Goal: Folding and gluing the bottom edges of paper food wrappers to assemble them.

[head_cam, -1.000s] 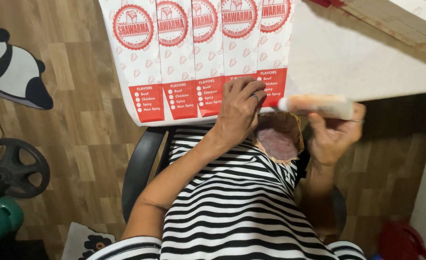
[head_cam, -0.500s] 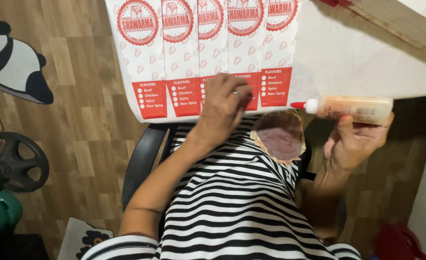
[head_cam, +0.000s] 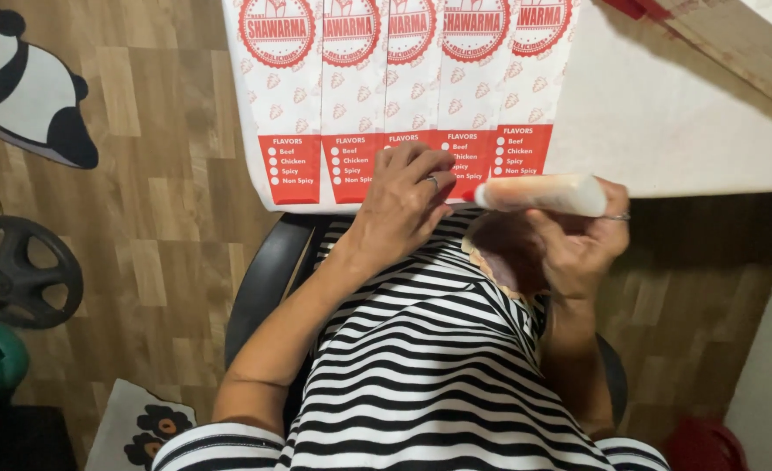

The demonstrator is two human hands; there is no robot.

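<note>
Red-white paper sleeves (head_cam: 386,96) (perhaps five) on table.

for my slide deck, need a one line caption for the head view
Left hand presses on a row of paper sleeves at the table edge while right hand holds a squeeze bottle.

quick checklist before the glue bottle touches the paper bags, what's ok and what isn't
1. Left hand pressing down on the row of paper bags: ok.
2. Right hand gripping the glue bottle: ok.
3. Nozzle aimed at the red bag ends, close to the left fingertips: ok.
4. Cap off the nozzle: cannot tell.
5. Bags overlapped evenly in a row on the white table: ok.
6. Bag ends fully supported; they sit at the table edge: cannot tell.
</note>
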